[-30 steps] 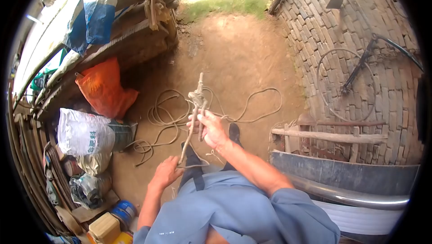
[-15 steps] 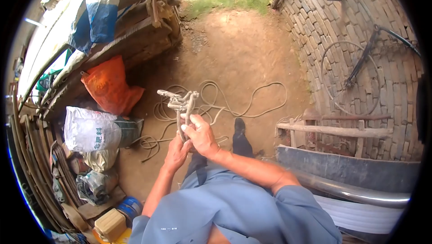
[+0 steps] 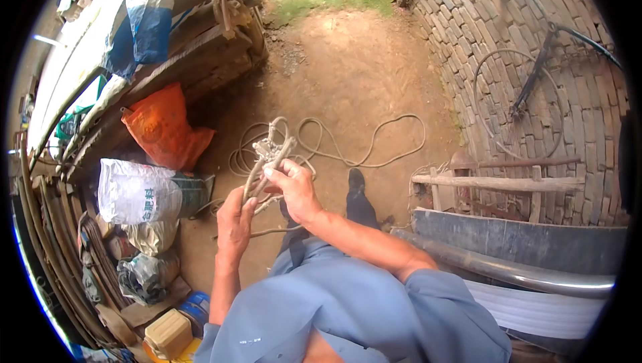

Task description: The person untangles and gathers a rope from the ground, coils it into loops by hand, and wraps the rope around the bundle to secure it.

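A thick tan rope point(image 3: 269, 151) with a knot near its upper end is held between my two hands, in front of my body. My left hand point(image 3: 233, 221) is closed round the lower part of the rope. Higher up and to the right, my right hand point(image 3: 295, 190) pinches the rope just below the knot. Beyond the hands, more rope lies in loose loops point(image 3: 394, 160) on the dirt floor. A length of rope hangs below my right hand; part of it is hidden by the hands.
An orange bag point(image 3: 166, 129) and a white sack point(image 3: 134, 192) stand at the left beside stacked wood. A wooden frame point(image 3: 498, 182), a dark panel point(image 3: 528, 239) and a metal pipe point(image 3: 515, 275) are at the right, near a brick wall point(image 3: 575, 122). The dirt floor point(image 3: 334, 75) stretches ahead.
The knot has turned and moved slightly from its earlier positions. My left hand came up to the rope, then shifted left, away from my right hand, still gripping it.
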Demonstrator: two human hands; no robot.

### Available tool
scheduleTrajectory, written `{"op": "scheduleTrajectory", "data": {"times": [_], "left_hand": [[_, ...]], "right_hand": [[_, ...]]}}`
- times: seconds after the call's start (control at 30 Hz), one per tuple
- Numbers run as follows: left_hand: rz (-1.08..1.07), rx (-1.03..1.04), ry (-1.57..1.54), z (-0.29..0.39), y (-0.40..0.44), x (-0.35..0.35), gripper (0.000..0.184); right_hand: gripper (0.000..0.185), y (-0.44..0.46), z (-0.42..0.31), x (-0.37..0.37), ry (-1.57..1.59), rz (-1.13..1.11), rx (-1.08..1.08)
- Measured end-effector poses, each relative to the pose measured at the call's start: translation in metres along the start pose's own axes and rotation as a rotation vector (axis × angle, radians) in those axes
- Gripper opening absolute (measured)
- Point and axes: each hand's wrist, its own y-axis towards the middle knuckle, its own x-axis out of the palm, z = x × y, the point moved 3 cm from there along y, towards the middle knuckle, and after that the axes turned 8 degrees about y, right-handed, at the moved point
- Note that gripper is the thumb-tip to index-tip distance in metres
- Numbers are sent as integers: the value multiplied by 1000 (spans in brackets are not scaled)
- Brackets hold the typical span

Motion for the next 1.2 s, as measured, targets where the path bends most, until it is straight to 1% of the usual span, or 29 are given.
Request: {"op": "scheduleTrajectory", "data": {"times": [0.03, 0.07, 0.1, 0.13, 0.17, 0.2, 0.23, 0.27, 0.3, 0.33, 0.43, 0.5, 0.53, 0.57, 0.6, 0.63, 0.7, 0.73, 0.77, 0.8, 0.83, 0.9, 0.93, 0.97, 1.0, 1.03, 1.07, 1.13, 1.2], "left_hand": [[-23, -85, -32, -5, -2, -5, 27], [-11, -105, -93, -11, -5, -8, 27], [-15, -98, -170, -17, -6, -11, 19], [-16, -120, -314, -18, -11, -16, 15], [-18, -140, -458, -17, -13, -20, 13], [8, -99, -502, -19, -12, -25, 22], [40, -86, -571, -19, -12, -32, 25], [73, -59, -577, -15, -12, -40, 27], [109, -33, -583, -9, -11, -47, 29], [156, -36, -583, -10, -11, -53, 34], [201, 19, -634, 2, -11, -75, 39], [235, 41, -665, 6, -15, -86, 40], [270, 69, -696, 8, -16, -92, 41], [270, 59, -697, 10, -18, -97, 41], [279, 83, -727, 14, -20, -103, 42], [290, 110, -756, 17, -22, -109, 43], [302, 122, -753, 24, -26, -116, 45], [288, 160, -738, 28, -28, -118, 46], [276, 197, -725, 31, -29, -120, 47], [317, 199, -708, 37, -30, -120, 49], [322, 189, -711, 37, -31, -121, 49], [293, 255, -743, 37, -33, -124, 49], [295, 253, -755, 35, -35, -126, 50], [302, 244, -755, 34, -36, -127, 50], [350, 239, -726, 33, -36, -129, 51], [401, 232, -695, 33, -36, -132, 52], [404, 214, -695, 32, -36, -135, 53], [444, 195, -684, 29, -36, -144, 54], [493, 203, -682, 18, -36, -150, 54]], "right_hand": [[15, -4, -3, 3, 0, -1, 2], [17, -8, -10, 7, -146, -45, -79], [18, -11, -15, 13, -291, -87, -161], [18, -15, -18, 19, -267, -127, -225], [18, -16, -20, 23, -265, -125, -229], [20, -18, -21, 29, -196, -178, -208], [23, -19, -21, 32, -125, -231, -186], [29, -14, -14, 26, -88, -241, -128], [29, -8, -9, 20, -86, -243, -126], [30, 0, -1, 12, -85, -201, -77], [32, 20, 22, -21, -50, -78, 112], [34, 30, 28, -36, -174, -99, 94], [34, 36, 30, -40, -175, -97, 99], [38, 42, 31, -45, -181, -91, 94], [42, 48, 32, -47, -186, -86, 93], [54, 52, 22, -44, -194, -78, 63], [65, 70, 13, -40, -235, -91, 39], [65, 76, 9, -37, -238, -90, 50], [64, 81, 4, -31, -271, -165, 66], [63, 82, 4, -26, -304, -240, 83], [63, 80, 5, -22, -309, -240, 93], [51, 78, 14, -9, -556, -435, 9], [34, 80, 25, -8, -716, -461, -96], [23, 76, 35, -9, -801, -429, -132], [21, 70, 36, -6, -900, -459, -216], [20, 66, 34, -6, -949, -486, -252], [18, 61, 32, -6, -997, -511, -290], [16, 53, 18, -5, -906, -485, -186], [18, 51, 9, -10, -860, -519, -134]]}}
